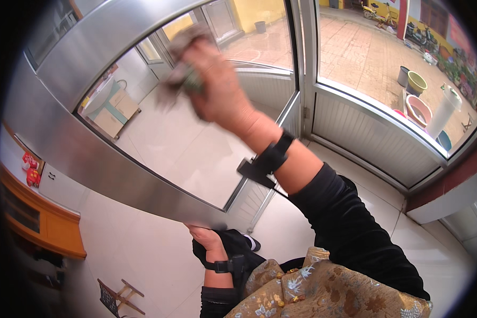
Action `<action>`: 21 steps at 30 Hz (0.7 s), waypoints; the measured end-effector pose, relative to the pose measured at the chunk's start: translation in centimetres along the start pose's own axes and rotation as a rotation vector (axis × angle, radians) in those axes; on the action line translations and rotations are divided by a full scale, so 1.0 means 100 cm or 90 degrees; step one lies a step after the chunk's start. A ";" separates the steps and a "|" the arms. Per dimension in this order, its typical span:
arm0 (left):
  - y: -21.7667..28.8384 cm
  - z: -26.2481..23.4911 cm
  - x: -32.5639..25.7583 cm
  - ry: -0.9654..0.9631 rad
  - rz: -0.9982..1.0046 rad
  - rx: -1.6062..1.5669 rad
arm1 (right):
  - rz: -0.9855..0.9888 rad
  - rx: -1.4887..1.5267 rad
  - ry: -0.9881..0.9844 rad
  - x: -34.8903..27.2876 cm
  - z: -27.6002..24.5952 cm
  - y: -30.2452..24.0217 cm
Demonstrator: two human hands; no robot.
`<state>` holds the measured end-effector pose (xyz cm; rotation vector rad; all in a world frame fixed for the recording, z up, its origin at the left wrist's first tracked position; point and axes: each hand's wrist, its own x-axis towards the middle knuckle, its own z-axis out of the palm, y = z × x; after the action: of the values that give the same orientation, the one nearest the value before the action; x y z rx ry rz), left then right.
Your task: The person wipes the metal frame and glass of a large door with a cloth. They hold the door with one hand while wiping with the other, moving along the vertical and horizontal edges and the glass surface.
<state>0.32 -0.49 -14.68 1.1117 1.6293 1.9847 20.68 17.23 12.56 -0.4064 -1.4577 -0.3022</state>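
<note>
My right hand (220,93) is raised, closed on a bunched greyish-brown cloth (188,42) with a patch of green in it. Motion blurs both. They are in front of the glass pane (180,143) of a metal-framed door; whether the cloth touches the glass, I cannot tell. Low down, my left hand (206,238) is at the edge of the brushed metal door frame (143,183), holding it, its fingers mostly hidden behind the metal. Black bands circle both wrists, and a patterned brown-gold garment covers my front.
To the right stands another white-framed glass door panel (376,132). Beyond it, a tiled yard holds a yellow-green bucket (417,82) and a pink basin (418,110). An orange-brown wooden cabinet (63,225) stands at left, with a small folding stool (119,297) below it on pale floor tiles.
</note>
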 end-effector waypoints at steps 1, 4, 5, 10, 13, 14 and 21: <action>-0.003 0.000 0.000 0.024 0.009 0.023 | 0.037 -0.028 0.034 -0.005 -0.006 0.021; -0.014 -0.001 0.000 0.073 0.032 0.046 | 0.233 -0.055 0.066 -0.040 -0.018 0.074; -0.018 0.000 0.001 0.076 0.037 0.019 | 0.240 -0.039 0.065 -0.059 -0.024 0.085; -0.027 0.001 0.000 0.134 0.032 0.092 | 0.465 -0.074 0.128 -0.161 -0.025 0.106; -0.026 0.001 0.000 0.122 0.044 0.069 | 0.580 -0.101 0.117 -0.221 -0.024 0.092; -0.025 0.001 0.000 0.118 0.048 0.065 | 0.600 -0.127 0.099 -0.239 -0.025 0.084; -0.009 0.010 0.000 0.131 0.027 0.016 | 0.700 -0.083 -0.036 -0.259 -0.025 0.026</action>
<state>0.88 0.44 -15.50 0.9862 1.7475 2.1733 21.57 17.28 -13.56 -1.2448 -1.0781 0.5043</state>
